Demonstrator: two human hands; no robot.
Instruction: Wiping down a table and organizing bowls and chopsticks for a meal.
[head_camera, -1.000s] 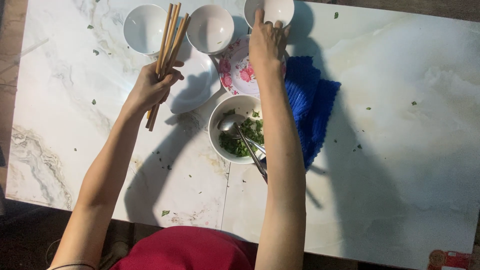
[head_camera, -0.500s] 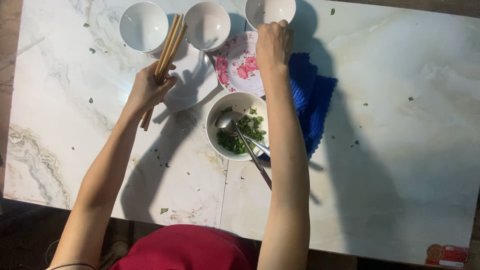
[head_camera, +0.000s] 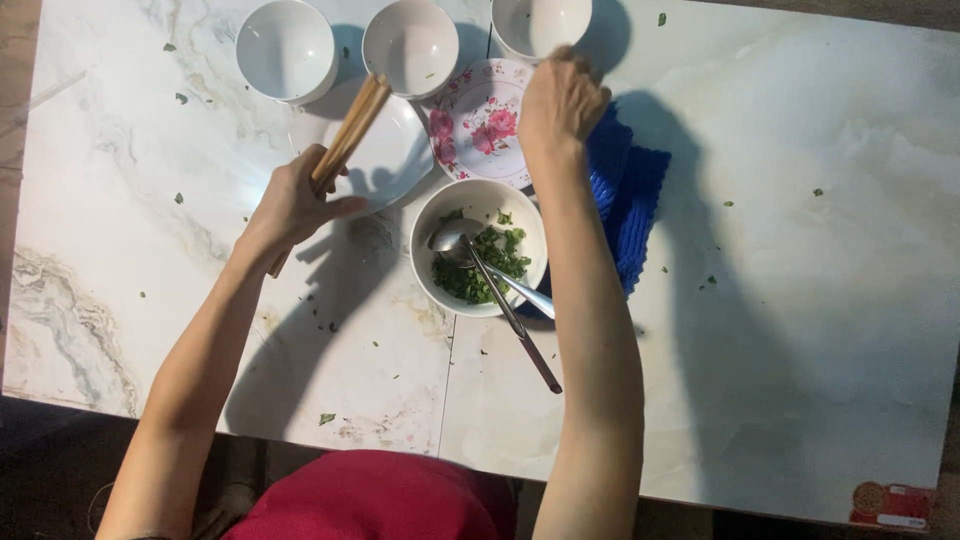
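Across the whole view spreads a white marble-patterned table (head_camera: 800, 300), its surface dotted with small green herb flecks. Person's torso in a red garment (head_camera: 380, 497) at the near edge. Both bare arms reach away over the top.

Blue knitted cloth (head_camera: 630, 205) lies right of centre, partly under the right forearm. White plate (head_camera: 385, 150) sits left of it, touching a floral plate (head_camera: 480, 120) with pink flowers and rim. Nearer the person: white bowl of chopped greens (head_camera: 480, 247), with two metal spoons (head_camera: 505, 290) resting in it, handles over the near rim.

Three empty white bowls in a row along the far edge: left bowl (head_camera: 285, 48), middle bowl (head_camera: 410, 45), right bowl (head_camera: 540, 25).

Left hand (head_camera: 290, 205): fingers clenched around a bundle of wooden chopsticks (head_camera: 345, 135), held at their lower part; upper ends slant over the white plate toward the middle bowl.

Right hand (head_camera: 558, 100): knuckles up, at the floral plate's right edge, just below the right bowl. Fingers curled downward; cannot tell whether they grasp anything.
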